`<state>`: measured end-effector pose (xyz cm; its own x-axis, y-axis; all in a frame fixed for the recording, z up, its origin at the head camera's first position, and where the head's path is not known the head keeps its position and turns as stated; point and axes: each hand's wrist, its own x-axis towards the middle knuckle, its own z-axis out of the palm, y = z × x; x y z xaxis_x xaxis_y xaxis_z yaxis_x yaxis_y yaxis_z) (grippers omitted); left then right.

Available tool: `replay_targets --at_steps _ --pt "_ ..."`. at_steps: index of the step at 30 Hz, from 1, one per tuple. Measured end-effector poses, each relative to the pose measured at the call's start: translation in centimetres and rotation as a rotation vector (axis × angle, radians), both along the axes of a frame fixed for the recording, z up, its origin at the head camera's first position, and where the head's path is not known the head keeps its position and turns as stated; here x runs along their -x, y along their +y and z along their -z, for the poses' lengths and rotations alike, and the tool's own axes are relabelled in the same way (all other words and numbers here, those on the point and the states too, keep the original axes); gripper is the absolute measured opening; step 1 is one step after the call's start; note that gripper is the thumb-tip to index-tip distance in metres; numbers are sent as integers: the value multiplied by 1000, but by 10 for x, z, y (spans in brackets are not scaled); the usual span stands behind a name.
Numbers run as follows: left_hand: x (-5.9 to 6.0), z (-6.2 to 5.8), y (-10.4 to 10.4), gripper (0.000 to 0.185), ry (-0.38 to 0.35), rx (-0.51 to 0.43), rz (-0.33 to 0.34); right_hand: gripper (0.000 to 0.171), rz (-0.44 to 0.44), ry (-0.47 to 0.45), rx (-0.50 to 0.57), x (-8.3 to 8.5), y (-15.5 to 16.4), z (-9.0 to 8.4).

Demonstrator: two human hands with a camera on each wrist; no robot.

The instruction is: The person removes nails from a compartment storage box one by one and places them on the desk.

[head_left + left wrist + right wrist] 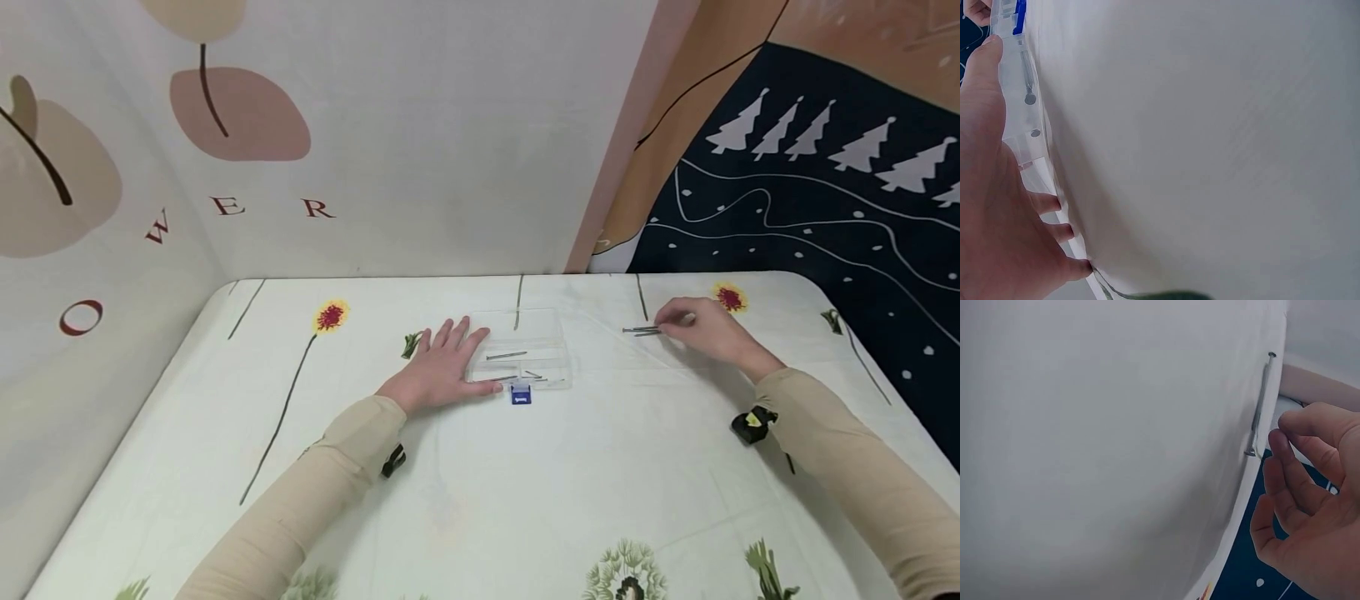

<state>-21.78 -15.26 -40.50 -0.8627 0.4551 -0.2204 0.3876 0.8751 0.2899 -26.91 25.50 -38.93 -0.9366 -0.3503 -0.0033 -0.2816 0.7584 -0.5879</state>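
My left hand (438, 375) rests along the left side of a clear plastic compartment box (557, 343), with its fingers spread. The thumb lies at the box's front edge, near a blue tab (521, 394). Inside the box a nail (506, 356) lies in the middle part and several smaller ones lie in front; the left wrist view shows a nail's round head (1030, 99) through the wall. Farther right, a pair of nails (640, 331) lies on the table. My right hand (1310, 481) is beside them with loosely bent fingers, thumb and forefinger close together; nothing shows between them.
A white cloth printed with flowers covers the table (465, 500). Behind it hangs a pale curtain (450, 167), with a dark tree-patterned cloth (825, 208) at the right. A black wrist device (752, 425) sits below the right sleeve.
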Motion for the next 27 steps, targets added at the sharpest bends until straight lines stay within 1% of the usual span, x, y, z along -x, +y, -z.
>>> replay_targets --at_steps 3,9,15,20,27 --pt "0 0 0 96 -4 -2 -2 12 7 2 20 0 1 -1" --pt "0 -1 0 96 0 7 -1 12 8 37 59 -3 -2 -1" --pt "-1 -1 0 96 -5 5 -3 12 1 27 99 -9 -15 -1" --pt "0 0 0 96 0 0 0 11 -31 18 133 -14 -30 0" --pt "0 0 0 96 0 -4 -1 9 -117 13 212 -21 -54 3"
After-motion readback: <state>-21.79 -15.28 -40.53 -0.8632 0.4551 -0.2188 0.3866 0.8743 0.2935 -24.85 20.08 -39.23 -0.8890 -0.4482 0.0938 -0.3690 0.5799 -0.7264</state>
